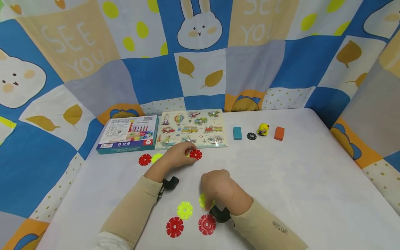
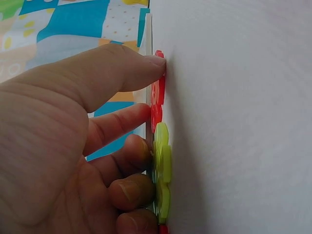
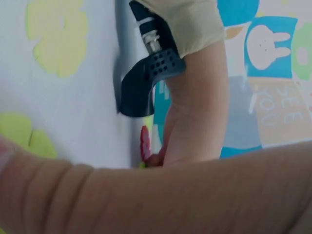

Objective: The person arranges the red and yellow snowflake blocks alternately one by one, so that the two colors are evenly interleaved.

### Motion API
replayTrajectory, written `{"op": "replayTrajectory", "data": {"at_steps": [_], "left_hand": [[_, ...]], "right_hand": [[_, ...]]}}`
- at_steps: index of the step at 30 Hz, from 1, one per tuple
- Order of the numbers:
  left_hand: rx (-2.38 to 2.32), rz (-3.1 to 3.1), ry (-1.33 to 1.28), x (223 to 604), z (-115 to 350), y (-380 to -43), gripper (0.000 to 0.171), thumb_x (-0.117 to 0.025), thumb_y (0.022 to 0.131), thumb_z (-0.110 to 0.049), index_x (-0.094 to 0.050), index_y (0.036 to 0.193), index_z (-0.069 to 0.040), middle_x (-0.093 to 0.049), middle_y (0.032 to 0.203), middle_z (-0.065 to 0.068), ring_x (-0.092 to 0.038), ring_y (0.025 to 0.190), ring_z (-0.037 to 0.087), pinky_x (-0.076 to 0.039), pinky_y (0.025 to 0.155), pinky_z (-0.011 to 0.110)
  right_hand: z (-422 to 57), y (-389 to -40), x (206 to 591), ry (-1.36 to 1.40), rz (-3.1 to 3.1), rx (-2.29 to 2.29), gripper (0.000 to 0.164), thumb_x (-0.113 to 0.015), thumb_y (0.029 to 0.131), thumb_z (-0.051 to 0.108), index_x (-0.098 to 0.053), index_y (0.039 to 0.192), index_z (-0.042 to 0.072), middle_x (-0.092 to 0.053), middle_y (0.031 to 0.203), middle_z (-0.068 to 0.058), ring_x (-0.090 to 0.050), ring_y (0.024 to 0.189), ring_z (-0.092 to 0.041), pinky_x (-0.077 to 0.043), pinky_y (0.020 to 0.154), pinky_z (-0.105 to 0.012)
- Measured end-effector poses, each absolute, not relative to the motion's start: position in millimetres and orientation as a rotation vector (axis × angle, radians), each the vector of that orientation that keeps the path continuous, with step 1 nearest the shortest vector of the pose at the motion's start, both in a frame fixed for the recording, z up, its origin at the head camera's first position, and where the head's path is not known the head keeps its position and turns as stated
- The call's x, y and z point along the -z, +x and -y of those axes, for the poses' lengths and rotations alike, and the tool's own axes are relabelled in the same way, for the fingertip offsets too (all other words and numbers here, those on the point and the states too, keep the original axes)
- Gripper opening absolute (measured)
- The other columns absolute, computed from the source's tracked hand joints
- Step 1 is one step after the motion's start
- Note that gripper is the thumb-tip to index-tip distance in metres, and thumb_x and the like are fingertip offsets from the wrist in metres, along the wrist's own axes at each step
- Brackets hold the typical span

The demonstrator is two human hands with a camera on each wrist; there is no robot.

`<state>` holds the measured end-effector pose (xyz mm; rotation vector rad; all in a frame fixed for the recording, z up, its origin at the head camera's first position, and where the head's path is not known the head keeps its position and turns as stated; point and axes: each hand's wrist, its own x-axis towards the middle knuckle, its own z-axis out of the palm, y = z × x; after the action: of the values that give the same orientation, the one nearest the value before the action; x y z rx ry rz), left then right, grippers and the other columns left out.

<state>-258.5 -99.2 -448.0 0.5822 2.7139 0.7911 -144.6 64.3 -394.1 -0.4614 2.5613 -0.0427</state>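
Note:
With thumb and forefinger, my left hand (image 1: 177,155) pinches the edges of a red notched plastic disc (image 1: 195,155) in front of the puzzle board; its other fingers curl beside a yellow disc (image 2: 163,170) in the left wrist view. Farther left in that row lie another red disc (image 1: 145,159) and a yellow one (image 1: 156,158). My right hand (image 1: 220,187) bends down over a yellow disc (image 1: 202,200), partly covering it. A fingertip meets a yellow disc (image 3: 30,136) in the right wrist view; the grip is hidden. Nearby lie a yellow disc (image 1: 185,210) and two red discs (image 1: 175,227).
Along the back stand a boxed set (image 1: 128,134) and a picture puzzle board (image 1: 192,128). To their right are a blue block (image 1: 237,133), a black chip (image 1: 251,136), a yellow duck (image 1: 263,129) and an orange block (image 1: 279,133). A patterned cloth (image 1: 203,76) rises behind the white table (image 1: 297,194).

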Motion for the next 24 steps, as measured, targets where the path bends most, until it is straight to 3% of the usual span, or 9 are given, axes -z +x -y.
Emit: {"op": "replayTrajectory", "data": {"at_steps": [2,5,9,12,16,19,24], "left_hand": [[-0.788,-2.719,0.589,448,98,-258,0.042,-0.076,0.077,-0.036,-0.06,0.114,-0.023,-0.055,0.102,-0.006,-0.048,0.094,0.015,-0.043,0.082,0.033],[-0.778,-2.73,0.593,447,97,-258,0.041,-0.075,0.078,-0.036,-0.06,0.114,-0.024,-0.055,0.101,-0.005,-0.048,0.093,0.015,-0.042,0.081,0.033],[-0.771,-2.735,0.588,446,96,-257,0.041,-0.075,0.078,-0.036,-0.06,0.114,-0.023,-0.055,0.106,-0.005,-0.048,0.095,0.015,-0.042,0.084,0.034],[-0.767,-2.736,0.592,445,97,-258,0.041,-0.074,0.079,-0.035,-0.06,0.115,-0.023,-0.055,0.11,-0.006,-0.048,0.096,0.015,-0.042,0.086,0.035],[-0.756,-2.735,0.604,445,97,-258,0.041,-0.074,0.078,-0.036,-0.06,0.115,-0.022,-0.056,0.107,-0.005,-0.049,0.094,0.016,-0.043,0.084,0.035],[-0.76,-2.728,0.597,445,97,-258,0.042,-0.075,0.078,-0.037,-0.06,0.114,-0.022,-0.055,0.105,-0.004,-0.049,0.094,0.016,-0.043,0.084,0.036],[-0.759,-2.722,0.585,446,98,-257,0.041,-0.075,0.078,-0.036,-0.06,0.114,-0.023,-0.055,0.106,-0.005,-0.048,0.096,0.016,-0.042,0.084,0.035]], "right_hand": [[-60,-140,393,-0.44,-2.585,-0.065,0.048,-0.089,0.05,0.043,-0.071,0.082,0.012,-0.058,0.065,0.002,-0.052,0.063,-0.016,-0.044,0.059,-0.034],[-59,-138,391,-0.453,-2.591,-0.047,0.044,-0.089,0.051,0.04,-0.071,0.08,0.012,-0.057,0.064,0.003,-0.052,0.062,-0.015,-0.044,0.058,-0.033],[-70,-144,381,-0.514,-2.506,0.304,0.025,-0.085,0.063,0.024,-0.067,0.075,0.012,-0.057,0.066,0.002,-0.055,0.059,-0.015,-0.045,0.056,-0.03],[-83,-154,373,-0.523,-2.391,0.662,0.019,-0.08,0.072,0.013,-0.064,0.082,0.013,-0.06,0.072,-0.001,-0.062,0.058,-0.018,-0.048,0.056,-0.03],[-106,-178,368,-0.437,-2.373,0.972,0.029,-0.075,0.079,0.011,-0.064,0.105,0.015,-0.061,0.091,-0.006,-0.066,0.065,-0.022,-0.051,0.061,-0.031],[-123,-196,374,-0.352,-2.464,1.037,0.041,-0.075,0.079,0.01,-0.063,0.118,0.014,-0.058,0.106,-0.008,-0.062,0.079,-0.019,-0.05,0.067,-0.031],[-134,-217,405,-0.234,-2.646,0.982,0.051,-0.075,0.078,0.009,-0.059,0.126,0.009,-0.059,0.107,-0.008,-0.052,0.09,-0.021,-0.046,0.076,-0.034]]}}
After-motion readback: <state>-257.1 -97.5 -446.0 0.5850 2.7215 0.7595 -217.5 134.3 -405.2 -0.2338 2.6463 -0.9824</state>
